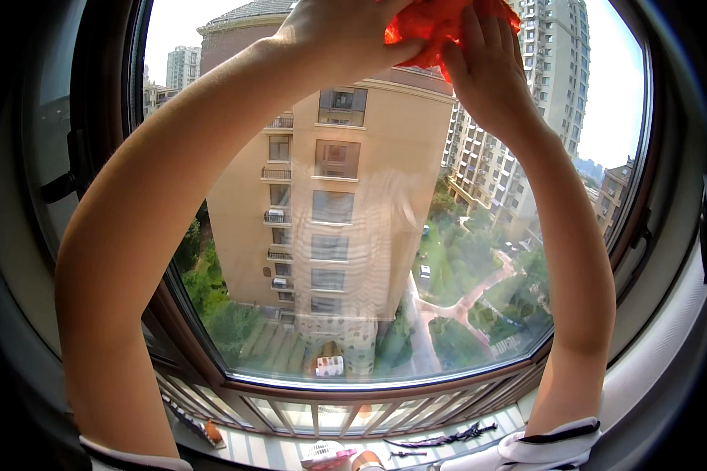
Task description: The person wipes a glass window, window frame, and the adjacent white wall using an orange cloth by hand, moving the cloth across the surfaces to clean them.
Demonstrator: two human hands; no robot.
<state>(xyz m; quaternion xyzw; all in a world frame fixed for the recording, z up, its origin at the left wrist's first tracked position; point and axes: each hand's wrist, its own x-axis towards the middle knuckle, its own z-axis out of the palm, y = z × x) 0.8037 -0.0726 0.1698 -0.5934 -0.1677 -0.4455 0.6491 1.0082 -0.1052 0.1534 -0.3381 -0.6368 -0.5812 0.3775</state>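
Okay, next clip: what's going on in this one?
A person stands at a large window pane with both arms raised. The left hand and the right hand press a crumpled orange cloth against the top of the glass. Streaks or smears show on the pane in front of the tan building outside. Below, the brown window frame and a railing with thin bars are visible, high above courtyard greenery.

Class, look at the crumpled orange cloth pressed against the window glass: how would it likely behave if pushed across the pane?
The crumpled orange cloth looks soft and floppy: it bunches in folds under the left hand and right hand. It probably weighs little. On the smooth window glass it should slide easily.
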